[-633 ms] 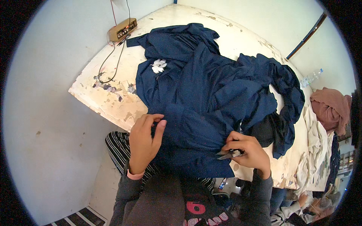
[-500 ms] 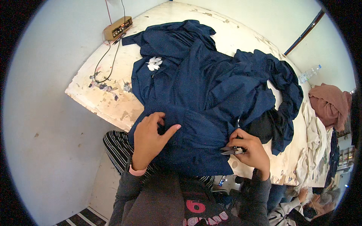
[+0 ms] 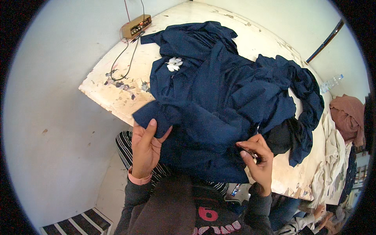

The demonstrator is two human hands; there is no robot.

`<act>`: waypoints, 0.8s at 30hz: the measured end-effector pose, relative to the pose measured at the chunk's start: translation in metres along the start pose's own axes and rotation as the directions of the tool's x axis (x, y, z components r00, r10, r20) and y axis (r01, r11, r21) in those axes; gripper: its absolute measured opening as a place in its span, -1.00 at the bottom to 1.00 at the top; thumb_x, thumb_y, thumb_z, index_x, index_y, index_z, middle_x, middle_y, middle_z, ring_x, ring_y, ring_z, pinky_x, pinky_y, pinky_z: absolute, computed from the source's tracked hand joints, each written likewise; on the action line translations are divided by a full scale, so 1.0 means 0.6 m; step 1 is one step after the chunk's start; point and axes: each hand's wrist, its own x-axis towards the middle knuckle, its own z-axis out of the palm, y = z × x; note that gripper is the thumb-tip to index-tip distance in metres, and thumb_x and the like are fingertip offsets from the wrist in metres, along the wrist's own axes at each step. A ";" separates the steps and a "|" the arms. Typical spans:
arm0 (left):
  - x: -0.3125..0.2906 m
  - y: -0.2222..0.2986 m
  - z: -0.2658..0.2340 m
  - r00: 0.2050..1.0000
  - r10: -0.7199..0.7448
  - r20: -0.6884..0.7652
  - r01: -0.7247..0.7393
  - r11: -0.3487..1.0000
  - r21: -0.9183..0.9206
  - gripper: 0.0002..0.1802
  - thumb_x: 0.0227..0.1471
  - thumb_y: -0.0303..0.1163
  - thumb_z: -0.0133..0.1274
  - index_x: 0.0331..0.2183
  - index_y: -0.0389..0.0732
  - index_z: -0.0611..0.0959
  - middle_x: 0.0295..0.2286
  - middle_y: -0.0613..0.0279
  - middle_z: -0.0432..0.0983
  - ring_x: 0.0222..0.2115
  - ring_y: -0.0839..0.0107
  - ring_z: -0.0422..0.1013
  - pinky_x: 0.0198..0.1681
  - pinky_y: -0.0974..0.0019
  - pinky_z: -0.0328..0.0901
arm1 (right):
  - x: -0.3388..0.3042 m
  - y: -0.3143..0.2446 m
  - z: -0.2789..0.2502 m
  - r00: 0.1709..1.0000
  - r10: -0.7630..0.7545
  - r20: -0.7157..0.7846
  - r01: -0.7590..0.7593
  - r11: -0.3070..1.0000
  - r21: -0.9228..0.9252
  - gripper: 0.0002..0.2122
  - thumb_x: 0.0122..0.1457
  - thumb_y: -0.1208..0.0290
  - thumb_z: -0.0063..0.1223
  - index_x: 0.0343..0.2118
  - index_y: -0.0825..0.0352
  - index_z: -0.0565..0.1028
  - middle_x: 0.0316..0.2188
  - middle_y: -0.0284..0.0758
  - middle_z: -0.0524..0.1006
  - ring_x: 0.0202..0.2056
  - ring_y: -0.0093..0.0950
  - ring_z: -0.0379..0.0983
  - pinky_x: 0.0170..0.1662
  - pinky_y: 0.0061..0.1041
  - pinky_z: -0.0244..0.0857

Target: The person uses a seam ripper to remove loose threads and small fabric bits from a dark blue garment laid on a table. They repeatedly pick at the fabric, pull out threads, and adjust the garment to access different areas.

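A dark navy blue garment point(image 3: 219, 86) lies spread and rumpled over the pale table and hangs over its near edge toward my lap. My left hand point(image 3: 145, 150) grips the garment's left edge, thumb on top, lifting a corner of the cloth. At the near right part of the cloth, my right hand point(image 3: 258, 162) has its fingers curled round small dark thread snips point(image 3: 253, 156), mostly hidden in the palm. Whether its fingertips also pinch cloth cannot be made out.
The worn table point(image 3: 113, 98) carries a brown box with knobs and cables point(image 3: 136, 26), a white flower-shaped piece point(image 3: 174, 64), black cloth point(image 3: 280, 137) and cream cloth point(image 3: 327, 156). A plastic bottle point(image 3: 332, 83) and pinkish-brown cloth point(image 3: 347, 117) are at right. Another person's hands point(image 3: 321, 215) show lower right.
My left hand has turned palm up and raised the left edge of the garment, which lay flat before. My right hand has rotated, so the snips' blades show less. The view has shifted slightly.
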 end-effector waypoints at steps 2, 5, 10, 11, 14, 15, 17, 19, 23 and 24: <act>-0.003 -0.002 0.012 0.993 0.121 0.011 -0.121 0.993 0.010 -0.63 0.29 -0.52 -0.10 0.11 -0.23 0.38 0.02 0.07 0.50 0.03 0.24 0.47 0.04 0.11 0.47 | -0.001 -0.017 0.027 0.997 0.083 0.001 -0.083 0.992 0.096 -0.71 -0.01 0.63 0.27 -0.16 0.36 0.63 -0.38 -0.30 0.50 -0.34 -0.50 0.46 -0.23 -0.57 0.31; -0.021 -0.024 0.011 0.995 0.104 0.006 -0.104 0.995 0.007 -0.60 0.26 -0.58 -0.08 0.11 -0.23 0.38 0.02 0.05 0.49 0.00 0.22 0.49 0.02 0.15 0.48 | 0.008 -0.024 0.072 0.996 -0.025 -0.080 0.034 0.994 0.107 -0.68 0.04 0.59 0.31 -0.10 0.37 0.56 -0.33 -0.33 0.56 -0.36 -0.58 0.47 -0.24 -0.62 0.33; -0.057 -0.055 0.034 1.000 0.010 0.021 -0.011 0.999 0.034 -0.61 0.24 -0.63 -0.07 0.09 -0.22 0.39 0.03 0.06 0.48 0.01 0.24 0.49 0.02 0.16 0.49 | 0.013 -0.017 0.107 0.978 -0.171 -0.119 0.151 0.976 -0.157 -0.69 0.02 0.61 0.34 -0.15 0.37 0.52 -0.36 -0.36 0.56 -0.35 -0.61 0.51 -0.29 -0.65 0.34; -0.063 -0.060 0.037 1.000 0.005 0.028 -0.006 1.000 0.023 -0.62 0.24 -0.63 -0.07 0.08 -0.21 0.40 0.03 0.06 0.49 0.01 0.24 0.48 0.02 0.16 0.49 | 0.015 -0.014 0.118 0.961 -0.186 -0.203 0.164 0.979 -0.121 -0.71 -0.04 0.48 0.40 -0.23 0.32 0.57 -0.42 -0.31 0.60 -0.47 -0.42 0.49 -0.41 -0.48 0.24; -0.069 -0.069 0.046 0.999 0.001 0.051 0.000 0.999 -0.033 -0.64 0.24 -0.64 -0.08 0.06 -0.19 0.42 0.01 0.05 0.49 0.01 0.23 0.49 0.03 0.15 0.48 | 0.011 -0.010 0.123 0.962 -0.192 -0.194 0.166 0.976 -0.140 -0.73 -0.04 0.47 0.40 -0.25 0.33 0.58 -0.46 -0.33 0.60 -0.50 -0.43 0.48 -0.40 -0.49 0.24; -0.069 -0.072 0.048 0.998 0.003 0.058 0.000 0.999 -0.054 -0.64 0.24 -0.65 -0.08 0.05 -0.19 0.43 0.01 0.05 0.50 0.00 0.23 0.49 0.03 0.14 0.48 | 0.010 -0.008 0.123 0.961 -0.206 -0.187 0.179 0.972 -0.150 -0.74 -0.03 0.46 0.40 -0.26 0.33 0.59 -0.48 -0.34 0.61 -0.51 -0.43 0.48 -0.40 -0.50 0.25; -0.070 -0.078 0.052 0.999 -0.008 0.050 0.012 0.996 -0.085 -0.63 0.24 -0.66 -0.09 0.06 -0.18 0.43 0.00 0.05 0.50 0.00 0.22 0.49 0.04 0.14 0.47 | 0.007 -0.002 0.125 0.963 -0.191 -0.188 0.169 0.978 -0.124 -0.74 -0.03 0.45 0.40 -0.26 0.33 0.59 -0.49 -0.34 0.61 -0.51 -0.43 0.48 -0.40 -0.50 0.25; -0.071 -0.081 0.057 0.998 -0.015 0.069 0.021 0.995 -0.097 -0.62 0.23 -0.66 -0.09 0.06 -0.19 0.43 0.00 0.05 0.51 -0.01 0.21 0.49 0.05 0.14 0.47 | 0.003 -0.003 0.121 0.966 -0.172 -0.190 0.153 0.982 -0.113 -0.74 -0.03 0.44 0.40 -0.26 0.32 0.60 -0.49 -0.34 0.61 -0.52 -0.46 0.47 -0.43 -0.51 0.25; -0.077 -0.081 0.055 0.994 -0.041 0.104 0.046 0.998 -0.051 -0.62 0.23 -0.66 -0.09 0.07 -0.21 0.43 -0.02 0.05 0.51 -0.02 0.22 0.50 0.04 0.14 0.47 | 0.002 -0.009 0.123 0.978 -0.113 -0.177 0.105 0.993 -0.057 -0.76 -0.01 0.44 0.39 -0.26 0.32 0.61 -0.50 -0.34 0.61 -0.55 -0.48 0.45 -0.44 -0.52 0.24; -0.078 -0.081 0.055 0.993 -0.053 0.104 0.058 0.998 -0.039 -0.62 0.23 -0.66 -0.09 0.07 -0.22 0.43 -0.02 0.05 0.52 -0.02 0.23 0.50 0.04 0.15 0.47 | 0.003 -0.009 0.123 0.978 -0.118 -0.170 0.108 0.992 -0.070 -0.76 -0.01 0.44 0.39 -0.26 0.31 0.61 -0.50 -0.34 0.61 -0.55 -0.48 0.45 -0.44 -0.52 0.24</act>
